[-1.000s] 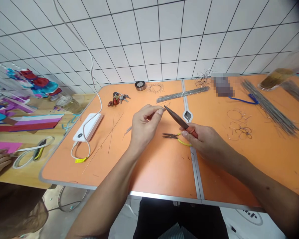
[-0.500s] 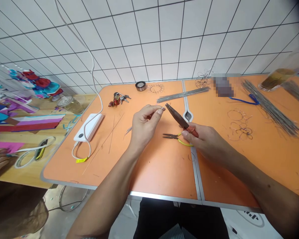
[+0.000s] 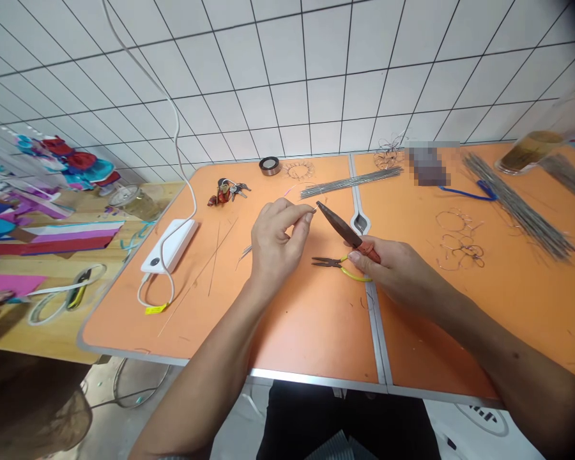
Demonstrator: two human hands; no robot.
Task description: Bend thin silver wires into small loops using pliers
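Near yellow-handled pliers [image 3: 336, 262] (keys [image 3: 238, 190] beyond), left hand [image 3: 276, 237] grips wire [image 3: 315, 208], right hand [image 3: 398, 268] red-handled pliers [image 3: 340, 227].

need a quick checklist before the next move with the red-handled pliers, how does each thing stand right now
1. Right hand holding the red-handled pliers: ok, wrapped around the handles.
2. Left hand pinching at the fingertips: ok, thumb and forefinger are brought together.
3. Plier tips gripping what the left hand pinches: cannot tell, they are close but too small to make out.
4. Yellow-handled pliers clear of the work: not ok, they lie just below, handles partly hidden by the right hand.
5. Keys away from both hands: ok, beyond the left hand.
6. White box away from both hands: ok, left of them.
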